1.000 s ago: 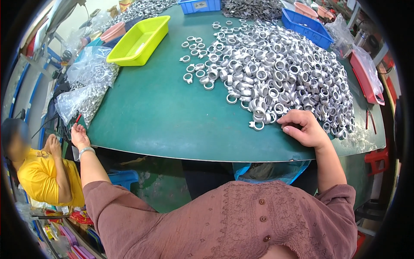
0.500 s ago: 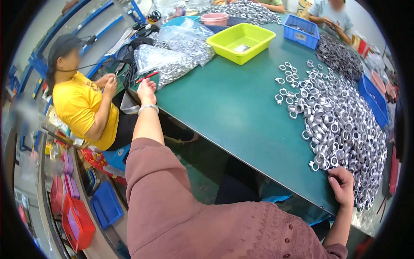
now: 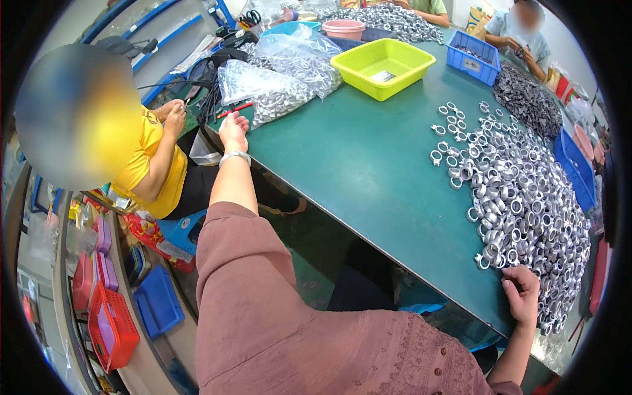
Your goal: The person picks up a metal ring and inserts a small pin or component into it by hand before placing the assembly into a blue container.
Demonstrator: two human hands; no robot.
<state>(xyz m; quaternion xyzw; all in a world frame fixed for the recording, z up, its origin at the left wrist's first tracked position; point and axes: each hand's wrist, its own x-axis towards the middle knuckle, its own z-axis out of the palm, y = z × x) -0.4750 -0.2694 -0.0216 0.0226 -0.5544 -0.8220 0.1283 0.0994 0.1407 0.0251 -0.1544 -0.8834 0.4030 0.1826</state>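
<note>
My left hand point(image 3: 234, 133), with a pale bangle at the wrist, reaches to the table's far left edge. Its fingers are loosely bent and apart, with nothing visible in them. Just beyond it lies a red pen-like stick point(image 3: 235, 110), close to the fingertips. My right hand point(image 3: 523, 295) rests at the table's near edge, beside a large heap of silver metal rings point(image 3: 520, 197). There the fingers curl loosely, thumb apart from them, and I see nothing held. Each ring looks like a small clamp with a lug.
On the green table point(image 3: 355, 171) stand a lime-yellow basin point(image 3: 383, 69), a blue bin point(image 3: 473, 58) and clear bags of metal parts point(image 3: 283, 99). Dark parts point(image 3: 525, 99) are heaped at the far right. A co-worker in yellow point(image 3: 155, 164) sits at my left; others work across the table.
The view has shifted, so the table's things sit slightly farther right and lower. The co-worker in yellow appears nearer the left rim. My hands hold nearly the same places on the table.
</note>
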